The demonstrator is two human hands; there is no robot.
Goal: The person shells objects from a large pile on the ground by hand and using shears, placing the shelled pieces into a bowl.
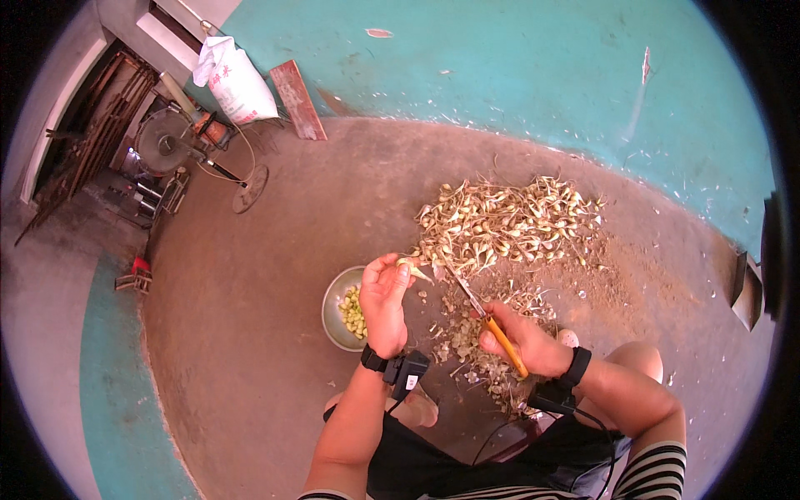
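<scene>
My left hand (386, 297) pinches a pale bulb (415, 269), garlic-like or onion-like, between thumb and fingers. My right hand (528, 342) grips a knife (504, 345) by its orange handle. Its narrow metal blade points up and left, with the tip close to the held bulb; whether they touch, I cannot tell. Partly behind my left hand is a metal bowl (331, 315) with peeled yellow-green cloves or bulbs (352, 314) in it. Beyond both hands lies a heap of unpeeled bulbs with dry stems (509, 222). Loose skins and trimmings (469, 340) are scattered below the blade.
A standing fan (165, 140), a white woven sack (240, 87) bearing writing and a reddish board (299, 100) stand at the upper left. A small stool (134, 279) is at far left. The teal-painted wall (500, 69) runs behind the heap. My bare foot (420, 407) is near the bowl.
</scene>
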